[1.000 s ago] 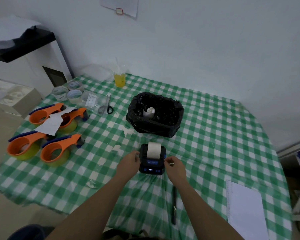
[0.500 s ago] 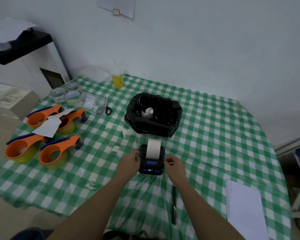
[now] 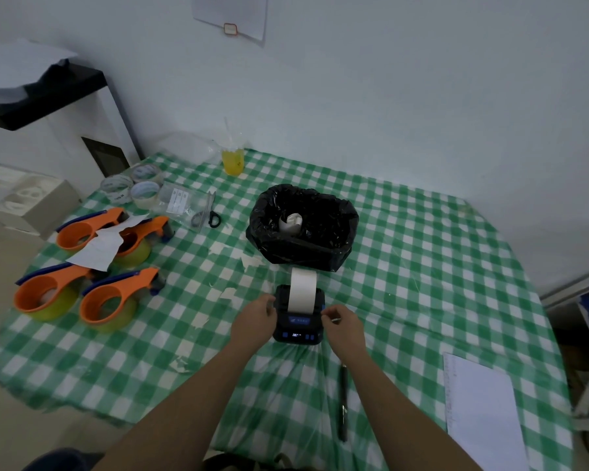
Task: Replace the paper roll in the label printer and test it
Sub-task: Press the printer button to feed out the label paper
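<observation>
Orange tape dispensers (image 3: 108,300) sit unused at the bench's (image 3: 422,266) left edge; mid-bench, left hand (image 3: 254,321) and right hand (image 3: 342,322) grip the label printer's (image 3: 298,322) sides, apparently steadying it as white paper (image 3: 302,288) feeds out, bin (image 3: 303,226) behind.

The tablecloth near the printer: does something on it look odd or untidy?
Yes. Small torn white paper scraps lie scattered on the green checked tablecloth, left of the label printer, and the cloth is wrinkled just in front of it.
</observation>
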### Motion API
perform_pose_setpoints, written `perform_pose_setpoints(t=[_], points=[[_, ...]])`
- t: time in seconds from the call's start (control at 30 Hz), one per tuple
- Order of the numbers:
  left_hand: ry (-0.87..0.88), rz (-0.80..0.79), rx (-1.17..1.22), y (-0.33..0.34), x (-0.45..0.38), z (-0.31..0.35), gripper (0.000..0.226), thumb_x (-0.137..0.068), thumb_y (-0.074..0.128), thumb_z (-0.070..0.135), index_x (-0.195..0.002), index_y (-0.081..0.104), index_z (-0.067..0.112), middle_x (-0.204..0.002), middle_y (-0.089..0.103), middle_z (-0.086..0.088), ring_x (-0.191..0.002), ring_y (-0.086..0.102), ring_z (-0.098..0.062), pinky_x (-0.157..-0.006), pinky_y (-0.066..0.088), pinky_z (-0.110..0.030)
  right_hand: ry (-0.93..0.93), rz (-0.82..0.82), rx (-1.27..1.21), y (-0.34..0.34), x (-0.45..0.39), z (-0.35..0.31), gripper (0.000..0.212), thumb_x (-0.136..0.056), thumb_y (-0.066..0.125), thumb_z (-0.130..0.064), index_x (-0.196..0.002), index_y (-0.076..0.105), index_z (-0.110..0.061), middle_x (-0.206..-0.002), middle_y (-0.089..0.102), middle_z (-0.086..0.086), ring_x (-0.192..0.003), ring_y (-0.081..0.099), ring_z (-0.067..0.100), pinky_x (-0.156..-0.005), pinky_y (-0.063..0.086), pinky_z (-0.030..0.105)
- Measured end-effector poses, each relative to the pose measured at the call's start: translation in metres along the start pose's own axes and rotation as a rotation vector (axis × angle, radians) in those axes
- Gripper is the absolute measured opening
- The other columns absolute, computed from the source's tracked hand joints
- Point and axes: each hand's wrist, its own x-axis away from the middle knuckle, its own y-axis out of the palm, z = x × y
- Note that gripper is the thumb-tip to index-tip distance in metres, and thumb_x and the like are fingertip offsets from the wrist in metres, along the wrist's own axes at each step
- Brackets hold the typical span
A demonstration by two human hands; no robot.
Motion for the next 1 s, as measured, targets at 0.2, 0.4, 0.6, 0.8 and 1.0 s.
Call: perform_pose_setpoints(t=[0.2,0.4,0.6,0.8,1.0], points=[[0.004,0.003,-0.01,-0.001,-0.001,0.002,0.028,-0.093,0.042,0.016,-0.118,0.054,0.014,-0.107,0.066,-0.015,-0.09,0.062,-0.029,-0.077,0.051,-0.04,-0.001,0.002,-0.001,-0.001,0.001,-0.001,0.011,-0.089,0.055,-0.009,-0.087,0.061,-0.017,-0.09,0.064,0.001,-0.069,0.054,0.009,-0.058,0.041,0.019],[0.007,0.007,-0.009,-0.002,-0.001,0.004,0.026,-0.092,0.042,0.016,-0.114,0.056,0.014,-0.104,0.067,-0.016,-0.088,0.062,-0.03,-0.077,0.053,-0.042,0.008,0.013,-0.005,-0.003,0.001,-0.002,0.011,-0.089,0.055,-0.009,-0.088,0.062,-0.015,-0.087,0.063,-0.001,-0.066,0.052,0.006,-0.057,0.039,0.018],[0.001,0.006,-0.004,-0.003,0.0,0.004,0.027,-0.092,0.042,0.016,-0.116,0.055,0.015,-0.107,0.066,-0.015,-0.089,0.062,-0.03,-0.077,0.052,-0.04,0.0,0.022,-0.004,-0.004,0.004,-0.004,0.011,-0.089,0.055,-0.008,-0.086,0.062,-0.017,-0.087,0.064,0.0,-0.069,0.055,0.009,-0.062,0.044,0.022],[-0.002,0.028,0.0,-0.006,0.001,0.003,0.028,-0.092,0.043,0.016,-0.116,0.055,0.015,-0.106,0.067,-0.015,-0.087,0.063,-0.03,-0.077,0.053,-0.041,-0.005,0.037,0.008,-0.006,0.006,-0.006,0.01,-0.09,0.055,-0.008,-0.091,0.063,-0.014,-0.087,0.061,-0.002,-0.067,0.053,0.003,-0.057,0.04,0.016],[0.009,0.052,0.0,-0.009,0.001,0.005,0.028,-0.091,0.042,0.015,-0.116,0.056,0.015,-0.098,0.068,-0.014,-0.07,0.057,-0.025,-0.067,0.048,-0.036,-0.002,0.041,0.005,-0.007,0.006,-0.01,0.009,-0.09,0.056,-0.01,-0.093,0.064,-0.013,-0.089,0.063,-0.003,-0.067,0.054,0.003,-0.056,0.04,0.014]])
